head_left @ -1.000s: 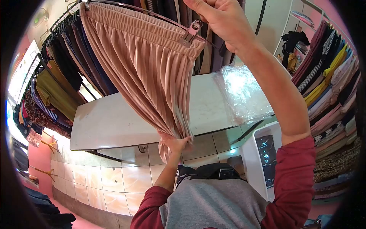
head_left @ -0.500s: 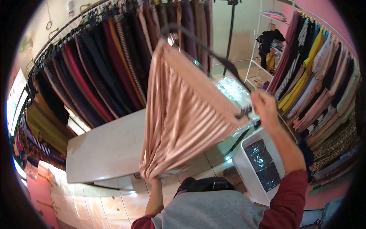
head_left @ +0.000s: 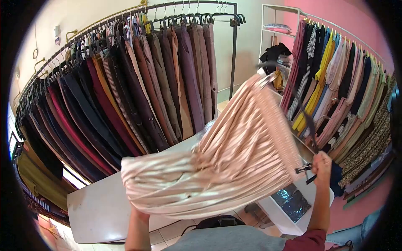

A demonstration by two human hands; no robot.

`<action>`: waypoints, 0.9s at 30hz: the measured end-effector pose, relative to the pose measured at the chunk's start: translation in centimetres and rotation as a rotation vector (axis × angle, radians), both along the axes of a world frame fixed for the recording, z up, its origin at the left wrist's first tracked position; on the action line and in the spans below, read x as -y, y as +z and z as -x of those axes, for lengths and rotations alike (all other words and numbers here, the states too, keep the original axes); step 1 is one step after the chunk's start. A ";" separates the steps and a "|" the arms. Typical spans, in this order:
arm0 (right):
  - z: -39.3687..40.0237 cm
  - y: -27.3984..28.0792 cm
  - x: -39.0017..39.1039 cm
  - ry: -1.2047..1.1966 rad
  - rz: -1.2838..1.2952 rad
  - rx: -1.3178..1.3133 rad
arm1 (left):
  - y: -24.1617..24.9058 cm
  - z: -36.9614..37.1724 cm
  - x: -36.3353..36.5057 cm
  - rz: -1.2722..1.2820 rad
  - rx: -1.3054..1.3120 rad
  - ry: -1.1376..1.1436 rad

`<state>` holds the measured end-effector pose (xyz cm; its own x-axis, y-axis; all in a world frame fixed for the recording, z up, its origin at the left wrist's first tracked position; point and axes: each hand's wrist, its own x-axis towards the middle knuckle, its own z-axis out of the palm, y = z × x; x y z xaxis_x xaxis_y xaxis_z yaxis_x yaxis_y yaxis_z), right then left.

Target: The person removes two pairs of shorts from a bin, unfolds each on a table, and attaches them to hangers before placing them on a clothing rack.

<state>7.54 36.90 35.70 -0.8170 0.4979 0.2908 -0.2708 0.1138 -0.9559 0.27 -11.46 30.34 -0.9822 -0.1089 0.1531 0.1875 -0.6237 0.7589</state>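
A pleated, shiny peach skirt [head_left: 243,167] stretches across the middle of the view, its waistband tilted on the right. Two clips of a dark clip hanger [head_left: 310,123] grip the waistband ends; the hanger is smeared by motion. My right hand [head_left: 322,165] is closed around the hanger near its lower clip [head_left: 303,168]. At the skirt's lower left, my left hand [head_left: 140,213] holds up the hem end, with its fingers mostly hidden behind the cloth. The skirt hangs above a pale table [head_left: 94,217].
A rail of trousers [head_left: 146,96] on black hangers curves along the left and back. To the right hangs a second row of clothes [head_left: 335,88] beside a white shelf unit [head_left: 280,12]. A white bin [head_left: 268,209] with dark plastic packets stands at lower right.
The skirt has swung right at its upper clip, and its hem end has risen to the left with my left hand. My right hand has moved right and down. The view has shifted.
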 end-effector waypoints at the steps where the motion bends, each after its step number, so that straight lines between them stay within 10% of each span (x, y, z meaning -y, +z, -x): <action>1: -0.1 0.9 -0.2 -0.044 0.005 -0.036 | 1.8 2.3 -0.5 0.087 -0.088 0.009; 4: -0.2 4.3 0.0 -0.236 -0.005 -0.111 | 4.7 6.9 -1.0 0.343 -0.354 0.033; 6: -0.2 6.0 -0.3 -0.286 -0.066 -0.162 | 5.2 12.5 -0.5 1.027 -0.661 0.089; 8: 0.6 8.4 0.2 -0.421 -0.126 -0.147 | 8.1 14.2 -4.8 -0.077 -0.155 -0.457; 18: 8.7 12.7 -1.3 -0.553 -0.184 -0.226 | 10.6 31.6 -19.5 -0.193 -0.050 -0.676; 27: 12.9 8.3 -4.7 -0.409 -0.111 -0.309 | 7.0 40.0 -33.0 -0.218 0.317 -0.237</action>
